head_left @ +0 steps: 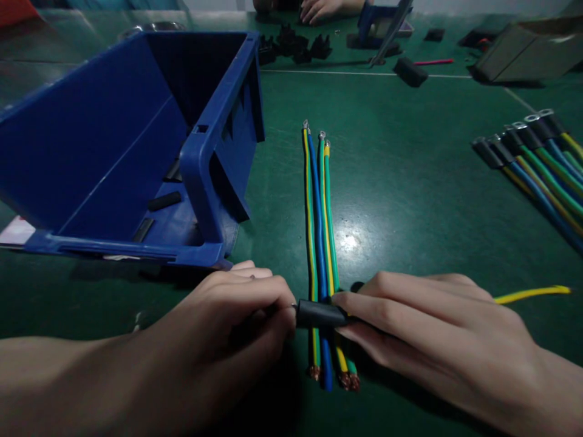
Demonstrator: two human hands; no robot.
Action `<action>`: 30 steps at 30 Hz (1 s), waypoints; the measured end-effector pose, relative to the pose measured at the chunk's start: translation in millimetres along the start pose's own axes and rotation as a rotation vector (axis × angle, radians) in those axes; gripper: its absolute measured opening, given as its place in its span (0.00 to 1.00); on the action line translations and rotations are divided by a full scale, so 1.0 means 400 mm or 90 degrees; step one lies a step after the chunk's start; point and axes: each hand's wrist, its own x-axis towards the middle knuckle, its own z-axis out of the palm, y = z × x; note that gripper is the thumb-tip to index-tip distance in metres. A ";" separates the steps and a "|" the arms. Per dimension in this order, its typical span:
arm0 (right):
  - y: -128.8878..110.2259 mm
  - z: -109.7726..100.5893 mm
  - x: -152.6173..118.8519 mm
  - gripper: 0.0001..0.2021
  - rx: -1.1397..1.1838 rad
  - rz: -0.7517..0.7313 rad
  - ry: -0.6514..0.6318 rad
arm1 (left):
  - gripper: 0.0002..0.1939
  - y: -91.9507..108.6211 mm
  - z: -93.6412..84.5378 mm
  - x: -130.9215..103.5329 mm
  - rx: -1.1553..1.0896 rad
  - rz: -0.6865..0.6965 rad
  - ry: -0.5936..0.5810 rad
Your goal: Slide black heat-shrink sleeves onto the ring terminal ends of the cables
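Observation:
My right hand [423, 321] pinches the right end of a black sleeve [320, 314], which lies across several cables. My left hand [237, 315] is closed at the sleeve's left end, its fingertips on a small metal tip that shows there. Beneath the sleeve, yellow-green and blue cables [319, 243] lie lengthwise on the green table, with metal ring lugs at the far ends and bare copper at some near ends. A yellow cable end [532, 295] sticks out beyond my right hand.
A blue bin [221, 91] with black sleeves inside stands at the left. More lugged cables [546, 164] lie at the right. At the back are black parts [296, 47], a black block [410, 72], a cardboard box [528, 51] and another person's hand [321, 9].

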 end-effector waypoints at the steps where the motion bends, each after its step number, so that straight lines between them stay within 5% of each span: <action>1: 0.000 0.000 -0.001 0.07 0.003 0.000 0.002 | 0.16 0.000 0.000 0.001 0.001 0.004 0.002; 30: 0.005 -0.006 0.006 0.08 0.007 0.006 0.000 | 0.20 0.002 0.003 -0.005 0.029 0.021 0.037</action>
